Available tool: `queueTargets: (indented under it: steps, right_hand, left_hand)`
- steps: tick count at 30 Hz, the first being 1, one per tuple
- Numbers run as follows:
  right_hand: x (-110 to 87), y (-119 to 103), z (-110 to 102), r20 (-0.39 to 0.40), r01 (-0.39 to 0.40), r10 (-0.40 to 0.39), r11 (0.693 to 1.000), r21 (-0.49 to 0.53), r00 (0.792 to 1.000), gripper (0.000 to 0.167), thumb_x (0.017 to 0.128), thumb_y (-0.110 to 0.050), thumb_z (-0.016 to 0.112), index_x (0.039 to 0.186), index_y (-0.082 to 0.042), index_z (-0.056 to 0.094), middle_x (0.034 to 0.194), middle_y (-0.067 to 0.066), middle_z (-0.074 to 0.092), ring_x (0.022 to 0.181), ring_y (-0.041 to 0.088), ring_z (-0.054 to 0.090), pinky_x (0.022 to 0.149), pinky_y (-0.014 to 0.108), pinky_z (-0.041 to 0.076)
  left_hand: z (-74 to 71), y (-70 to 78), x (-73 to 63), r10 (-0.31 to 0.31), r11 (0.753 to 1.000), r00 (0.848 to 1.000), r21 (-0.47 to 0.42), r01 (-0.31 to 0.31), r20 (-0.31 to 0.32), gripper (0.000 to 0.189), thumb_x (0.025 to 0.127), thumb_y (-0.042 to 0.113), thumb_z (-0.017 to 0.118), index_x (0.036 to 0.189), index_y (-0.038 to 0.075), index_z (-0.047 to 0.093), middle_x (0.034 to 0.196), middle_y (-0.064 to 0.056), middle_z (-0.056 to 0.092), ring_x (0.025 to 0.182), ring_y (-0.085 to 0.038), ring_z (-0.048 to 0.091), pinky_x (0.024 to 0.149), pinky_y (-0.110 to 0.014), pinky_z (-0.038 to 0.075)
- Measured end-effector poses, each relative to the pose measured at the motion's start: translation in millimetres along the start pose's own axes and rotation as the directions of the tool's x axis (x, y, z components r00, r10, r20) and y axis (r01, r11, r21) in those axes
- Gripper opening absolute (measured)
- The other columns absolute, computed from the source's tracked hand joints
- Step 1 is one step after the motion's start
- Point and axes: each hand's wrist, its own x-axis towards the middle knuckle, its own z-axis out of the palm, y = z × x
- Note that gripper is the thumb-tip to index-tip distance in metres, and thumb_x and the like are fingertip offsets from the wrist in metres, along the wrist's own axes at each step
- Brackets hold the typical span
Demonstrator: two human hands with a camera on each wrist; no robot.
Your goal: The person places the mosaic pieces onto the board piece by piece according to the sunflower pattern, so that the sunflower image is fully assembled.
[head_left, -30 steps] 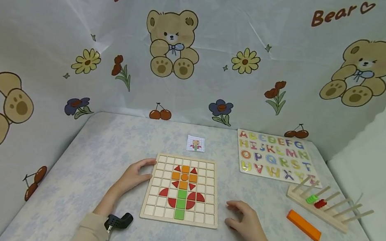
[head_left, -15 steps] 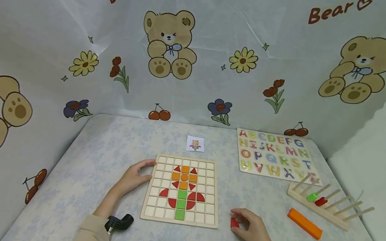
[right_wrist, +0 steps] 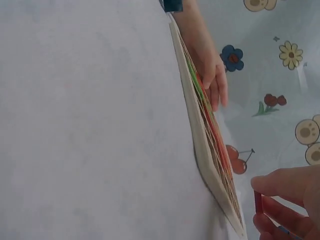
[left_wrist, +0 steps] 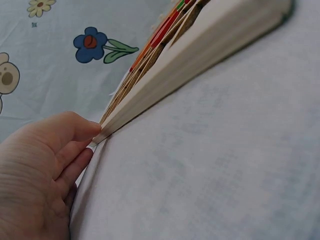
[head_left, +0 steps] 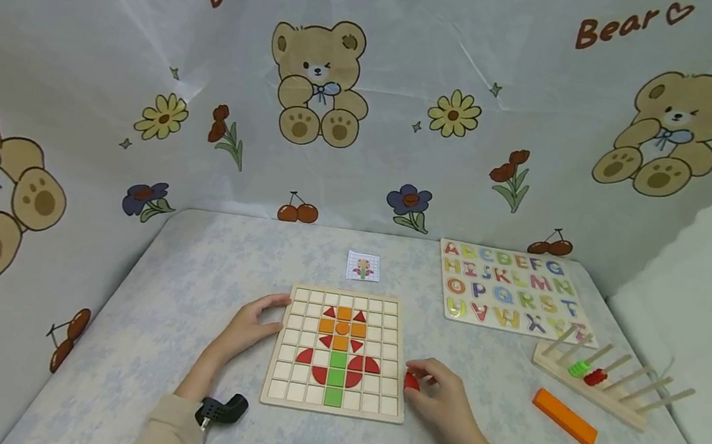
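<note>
A square wooden grid board [head_left: 298, 391] lies on the table, with orange squares and an orange disc [head_left: 342, 328], red triangles, green squares [head_left: 336, 378] and red quarter-circle pieces [head_left: 365, 365] set in its cells. My left hand [head_left: 249, 327] rests with relaxed fingertips against the board's left edge; the left wrist view shows its thumb at the rim. Beside the board's right edge, my right hand [head_left: 442, 398] pinches a red puzzle piece [head_left: 411, 381] between thumb and fingers. From the right wrist view the piece [right_wrist: 258, 202] appears edge-on, and its full outline is partly hidden.
Behind the board lies a small printed pattern card [head_left: 363, 267]. An alphabet board [head_left: 511, 291] is at the back right. Nearer stand a wooden peg rack [head_left: 590, 385] with green and red beads and an orange bar [head_left: 565, 417]. A bear-print cloth [head_left: 381, 103] hangs behind.
My right hand has picked up the red puzzle piece from the table right of the board and carried it left and away to the board's right edge. My left hand has stayed put.
</note>
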Motion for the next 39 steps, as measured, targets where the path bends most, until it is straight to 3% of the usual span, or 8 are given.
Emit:
queueTargets:
  steps: [8,14,18,25,31,39]
  right_hand:
    - [29.7,-16,21,0.010,0.124,-0.125,0.990,0.062,0.992,0.034,0.073,0.006,0.076,0.105,0.004,0.067,0.096,0.011,0.069,0.082,0.019,0.061,0.070,0.029,0.054]
    - [43.5,-26,38,0.076,0.137,-0.148,0.981,0.136,0.986,0.032,0.077,0.005,0.073,0.108,0.006,0.065,0.099,0.016,0.068,0.083,0.025,0.062,0.073,0.033,0.056]
    - [50.4,-30,49,0.120,0.123,-0.144,0.978,0.168,0.982,0.032,0.080,0.002,0.072,0.110,0.005,0.065,0.102,0.017,0.069,0.084,0.024,0.062,0.074,0.029,0.056]
    - [57.4,-39,68,0.158,0.084,-0.114,0.980,0.183,0.981,0.033,0.080,-0.001,0.072,0.113,0.001,0.065,0.103,0.012,0.068,0.086,0.020,0.061,0.076,0.027,0.055]
    - [59.4,-46,85,0.179,0.095,-0.130,0.977,0.188,0.975,0.033,0.080,-0.001,0.072,0.113,0.000,0.065,0.102,0.010,0.069,0.088,0.023,0.063,0.076,0.025,0.055]
    - [64.5,-50,101,0.226,0.071,-0.115,0.979,0.191,0.967,0.032,0.078,0.001,0.074,0.109,0.002,0.066,0.094,0.010,0.066,0.080,0.019,0.057,0.071,0.021,0.050]
  left_hand:
    - [0.7,-1.4,0.2,0.022,1.000,1.000,-0.010,-0.022,0.005,0.053,0.089,0.017,0.067,0.138,0.012,0.050,0.141,-0.009,0.052,0.141,-0.029,0.034,0.117,-0.055,0.022]
    - [2.5,-2.3,-0.5,0.016,1.000,1.000,-0.015,-0.016,0.002,0.053,0.088,0.017,0.068,0.138,0.012,0.050,0.141,-0.010,0.052,0.141,-0.030,0.034,0.118,-0.055,0.022]
    - [2.6,-1.9,-0.1,0.027,1.000,1.000,-0.013,-0.027,-0.009,0.052,0.089,0.015,0.067,0.138,0.011,0.050,0.141,-0.011,0.052,0.141,-0.031,0.034,0.117,-0.055,0.022]
    - [-2.5,29.9,-11.1,0.042,0.999,0.999,-0.012,-0.042,0.028,0.052,0.091,0.005,0.062,0.139,-0.003,0.044,0.141,-0.022,0.048,0.140,-0.038,0.032,0.116,-0.058,0.022]
    - [0.5,4.9,-2.5,0.041,0.999,0.999,-0.019,-0.041,0.002,0.053,0.090,0.009,0.064,0.139,0.004,0.047,0.141,-0.017,0.050,0.141,-0.034,0.033,0.117,-0.057,0.021]
    - [0.1,-2.6,-1.0,0.042,0.999,0.999,-0.020,-0.042,-0.005,0.053,0.087,0.016,0.069,0.137,0.009,0.050,0.138,-0.013,0.054,0.139,-0.031,0.037,0.116,-0.056,0.024]
